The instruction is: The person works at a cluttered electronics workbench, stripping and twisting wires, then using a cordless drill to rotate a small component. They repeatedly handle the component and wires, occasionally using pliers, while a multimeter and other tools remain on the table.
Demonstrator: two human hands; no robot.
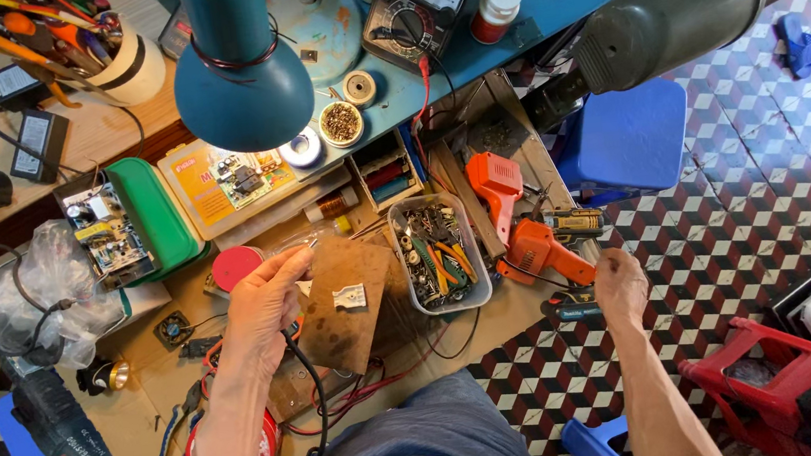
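My left hand [269, 301] pinches the end of a black cable [314, 386], just left of the brown circuit board [348, 303] on the bench. My right hand [619, 287] is closed around a black-handled screwdriver [572, 309], well right of that board, just below the orange soldering gun [537, 250]. A clear parts tray [438, 253] sits between board and gun.

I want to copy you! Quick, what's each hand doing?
Left hand: closed, holding a black cable.
Right hand: closed on a dark-handled tool.
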